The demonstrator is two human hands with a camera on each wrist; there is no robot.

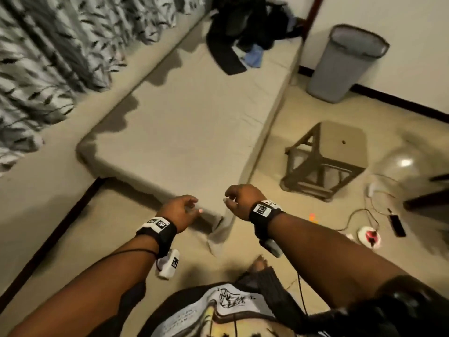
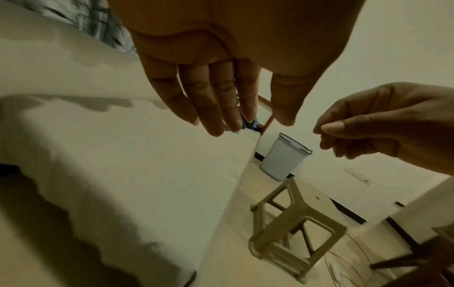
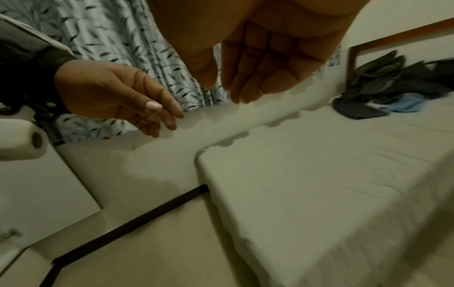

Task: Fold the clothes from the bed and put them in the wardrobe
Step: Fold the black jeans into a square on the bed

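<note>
1. Two hands hover side by side above the near end of the bed point(image 1: 184, 132), apart from each other and touching nothing.
2. Left hand point(image 1: 181, 210): fingers loosely extended and slack, palm down, empty; the left wrist view shows the fingers point(image 2: 216, 101) hanging nearly straight with the thumb set slightly off.
3. Right hand point(image 1: 243, 197): fingers relaxed and lightly bent, empty; in the right wrist view its fingers point(image 3: 258, 77) lie together, pointing toward the curtain.
4. Each wrist carries a black band with a white marker tag.
5. Bed: a low mattress under a plain pale sheet, lying on the floor along the wall; its near half is bare sheet.
6. Pile of clothes point(image 1: 245, 27): mostly dark garments with one light blue piece point(image 1: 254, 55), heaped unfolded at the far end of the bed, well apart from both hands.
7. Curtain point(image 1: 48, 57): pale with a dark leaf print, hanging along the wall on the left side of the bed.
8. Grey bin point(image 1: 345, 62): upright on the floor by the far wall, right of the bed.
9. Plastic stool point(image 1: 328, 161): upright on the floor, between the bin and the person, just right of the bed.
10. Cables and small devices point(image 1: 369, 235) lie on the floor, right of the stool.
</note>
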